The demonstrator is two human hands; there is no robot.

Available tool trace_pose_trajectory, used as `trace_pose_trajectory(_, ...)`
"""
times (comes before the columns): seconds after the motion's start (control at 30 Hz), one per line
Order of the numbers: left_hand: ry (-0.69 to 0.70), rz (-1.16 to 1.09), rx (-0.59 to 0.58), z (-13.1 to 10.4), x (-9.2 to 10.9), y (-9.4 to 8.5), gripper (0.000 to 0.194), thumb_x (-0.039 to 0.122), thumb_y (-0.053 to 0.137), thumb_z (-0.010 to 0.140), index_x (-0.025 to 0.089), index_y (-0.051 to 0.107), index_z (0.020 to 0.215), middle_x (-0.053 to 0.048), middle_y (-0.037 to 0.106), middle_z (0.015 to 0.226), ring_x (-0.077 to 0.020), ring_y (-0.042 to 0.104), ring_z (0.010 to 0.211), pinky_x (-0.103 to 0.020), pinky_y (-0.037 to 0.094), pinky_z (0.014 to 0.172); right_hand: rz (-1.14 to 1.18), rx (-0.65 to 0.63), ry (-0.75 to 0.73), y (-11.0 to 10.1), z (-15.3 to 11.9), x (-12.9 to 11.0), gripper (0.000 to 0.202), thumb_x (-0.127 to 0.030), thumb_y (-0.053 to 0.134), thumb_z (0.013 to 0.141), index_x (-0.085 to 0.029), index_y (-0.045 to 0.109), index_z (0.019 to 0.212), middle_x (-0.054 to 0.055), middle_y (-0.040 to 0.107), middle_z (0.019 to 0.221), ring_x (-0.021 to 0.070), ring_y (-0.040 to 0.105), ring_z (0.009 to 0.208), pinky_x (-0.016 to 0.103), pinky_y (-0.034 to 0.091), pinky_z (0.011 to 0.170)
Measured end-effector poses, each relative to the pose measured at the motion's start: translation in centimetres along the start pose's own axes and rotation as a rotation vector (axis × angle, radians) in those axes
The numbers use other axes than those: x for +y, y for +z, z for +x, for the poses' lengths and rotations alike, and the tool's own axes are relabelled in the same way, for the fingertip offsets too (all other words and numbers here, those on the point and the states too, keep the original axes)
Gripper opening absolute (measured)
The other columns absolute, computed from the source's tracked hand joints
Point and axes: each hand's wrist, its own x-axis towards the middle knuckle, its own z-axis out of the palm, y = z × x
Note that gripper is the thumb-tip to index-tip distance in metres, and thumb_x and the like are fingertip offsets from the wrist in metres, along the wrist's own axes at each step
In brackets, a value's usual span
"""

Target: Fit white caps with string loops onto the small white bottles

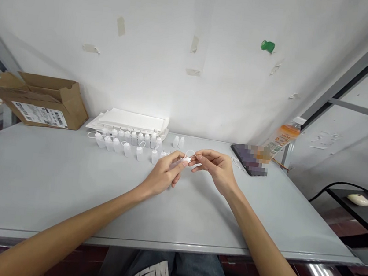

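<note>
My left hand (163, 172) is closed around a small white squeeze bottle (187, 159), its pointed nozzle end showing past my thumb. Most of the bottle's body is covered by my fingers. A thin white strap (190, 151) arches from the bottle toward my right hand (216, 167), whose thumb and index finger pinch its far end. The cap at that end, if any, is hidden by the fingertips. Behind my left hand, several similar white squeeze bottles (126, 150) stand upright in rows, some with looped straps. Two more small bottles (178, 142) stand apart near the wall.
An open cardboard box (51, 105) sits at the back left, beside stacked white sheets (133, 119). On the right are a dark phone (248, 159), a white cable (237, 163) and a leaning orange drink bottle (285, 138). The grey table (194, 219) ends before my lap.
</note>
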Motion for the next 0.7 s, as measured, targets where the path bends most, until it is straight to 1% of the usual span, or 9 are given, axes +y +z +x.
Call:
trace_pose_trajectory(0.2, -0.005, 0.057, 0.001, -0.1, -0.1, 0.0, 0.024, 0.045, 0.046, 0.095, 0.022, 0.054, 0.097, 0.009, 0.045, 0.048, -0.0087, 0.044, 0.043, -0.023, 0.042, 0.054, -0.019, -0.02, 0.002, -0.3, 0.0, 0.1, 0.021, -0.036, 0.075, 0.077, -0.016, 0.073, 0.083, 0.007, 0.072, 0.082, 0.02, 0.071, 0.076, 0.036, 0.062, 0.069)
trace_pose_trajectory(0.33, -0.031, 0.072, -0.006, -0.2, -0.4, 0.0, 0.027, 0.048, 0.046, 0.094, 0.022, 0.053, 0.098, 0.009, 0.042, 0.049, -0.0093, 0.043, 0.042, -0.024, 0.04, 0.052, -0.044, -0.037, 0.007, -0.5, 0.1, 0.1, 0.025, -0.04, 0.077, 0.075, -0.016, 0.074, 0.083, 0.007, 0.072, 0.081, 0.0203, 0.07, 0.077, 0.037, 0.062, 0.07)
trace_pose_trajectory(0.43, -0.045, 0.088, 0.005, -0.2, -0.4, 0.1, 0.028, 0.048, 0.046, 0.094, 0.022, 0.053, 0.097, 0.009, 0.039, 0.051, -0.009, 0.04, 0.042, -0.023, 0.037, 0.049, -0.064, -0.036, 0.008, -0.4, 0.1, 0.2, 0.029, -0.043, 0.078, 0.073, -0.016, 0.074, 0.082, 0.007, 0.072, 0.08, 0.0204, 0.07, 0.076, 0.038, 0.062, 0.07)
trace_pose_trajectory(0.57, 0.024, 0.232, 0.065, -0.3, -0.2, 0.3, 0.025, 0.044, 0.045, 0.094, 0.021, 0.055, 0.095, 0.007, 0.04, 0.055, -0.0097, 0.037, 0.047, -0.023, 0.031, 0.049, -0.065, -0.047, 0.015, -0.2, 0.2, 0.6, 0.029, -0.044, 0.078, 0.073, -0.016, 0.075, 0.082, 0.007, 0.072, 0.081, 0.0208, 0.07, 0.078, 0.039, 0.062, 0.071)
trace_pose_trajectory(0.7, 0.107, 0.369, 0.09, -0.2, -0.3, 0.3, 0.024, 0.04, 0.044, 0.094, 0.02, 0.056, 0.093, 0.004, 0.048, 0.061, -0.0129, 0.045, 0.057, -0.025, 0.033, 0.054, -0.129, -0.076, 0.021, -0.4, 0.2, 1.1, 0.027, -0.043, 0.075, 0.076, -0.017, 0.076, 0.085, 0.006, 0.071, 0.081, 0.0197, 0.068, 0.081, 0.034, 0.06, 0.068)
